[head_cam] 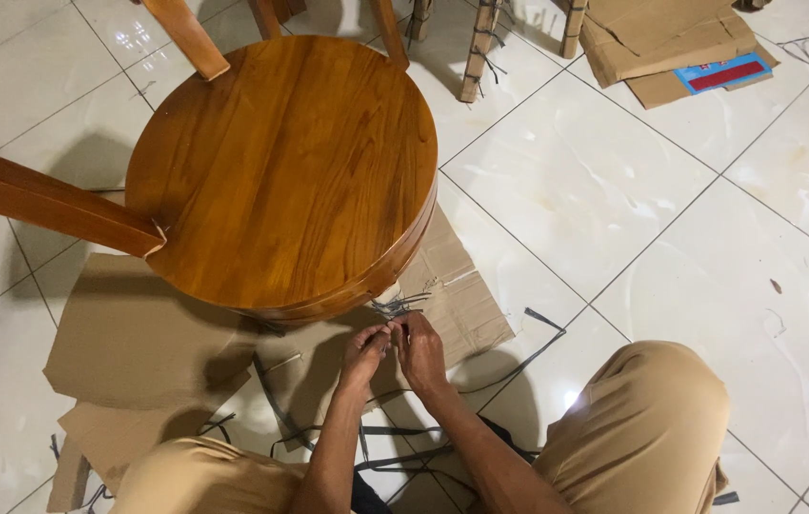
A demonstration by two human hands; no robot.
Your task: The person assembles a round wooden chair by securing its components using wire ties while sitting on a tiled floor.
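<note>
A round wooden chair seat (290,162) lies tilted on flattened cardboard (138,343) on the tiled floor, with its legs pointing up and to the left. My left hand (363,354) and my right hand (420,350) meet just below the seat's lower rim. Both pinch thin grey weaving strands (395,306) that hang from the rim. The fingertips of the two hands touch each other around the strands. My forearms come up from the bottom of the head view, between my knees in tan trousers.
Loose grey strips (519,357) lie scattered on the floor and cardboard near my knees. More folded cardboard with a blue and red packet (723,74) sits at the top right. Other furniture legs (480,48) stand at the top.
</note>
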